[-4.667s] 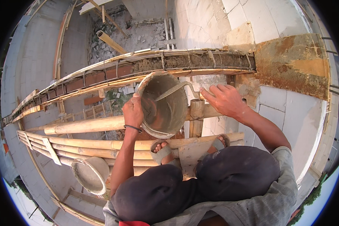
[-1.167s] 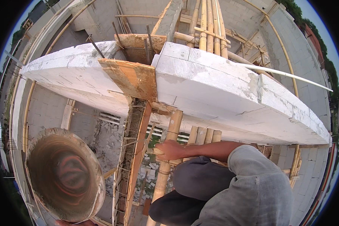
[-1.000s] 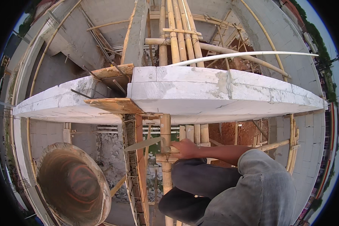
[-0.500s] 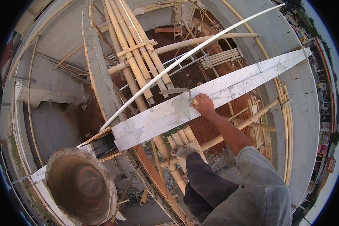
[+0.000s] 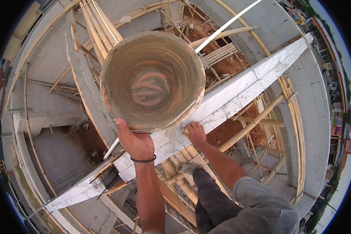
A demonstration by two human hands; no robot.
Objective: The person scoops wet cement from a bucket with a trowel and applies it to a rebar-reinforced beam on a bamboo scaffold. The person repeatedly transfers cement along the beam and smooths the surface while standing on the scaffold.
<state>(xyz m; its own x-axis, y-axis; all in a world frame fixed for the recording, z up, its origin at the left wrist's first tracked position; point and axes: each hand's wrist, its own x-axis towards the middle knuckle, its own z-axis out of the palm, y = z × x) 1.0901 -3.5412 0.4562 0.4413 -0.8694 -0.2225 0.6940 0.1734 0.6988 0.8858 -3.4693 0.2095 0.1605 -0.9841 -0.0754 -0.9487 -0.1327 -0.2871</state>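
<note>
My left hand (image 5: 135,141) is closed at the near edge of a mortar-coated bucket (image 5: 119,87), thumb up by the rim. The bucket is tilted so that its inside faces me, with wet grey smears over an orange-brown bottom. It hangs over the pale block wall (image 5: 238,95), hiding part of its top. Just right of the bucket, my right hand (image 5: 195,133) is closed on the handle of a trowel above the wall. The trowel's blade is hidden behind the bucket. Grey mortar (image 5: 171,138) is smeared on the blocks between my hands.
Below me, my foot (image 5: 188,168) rests on bamboo poles (image 5: 179,181). A white pipe (image 5: 228,24) slants behind the bucket. Bamboo scaffolding (image 5: 257,123) stands to the right over reddish soil. A grey concrete beam (image 5: 80,80) runs along the left, and curved block walls (image 5: 312,105) surround the site.
My left hand has brought the bucket up from the lower left to over the wall. My right hand, still on the trowel, has shifted slightly left and nearer me. The view has shifted slightly.
</note>
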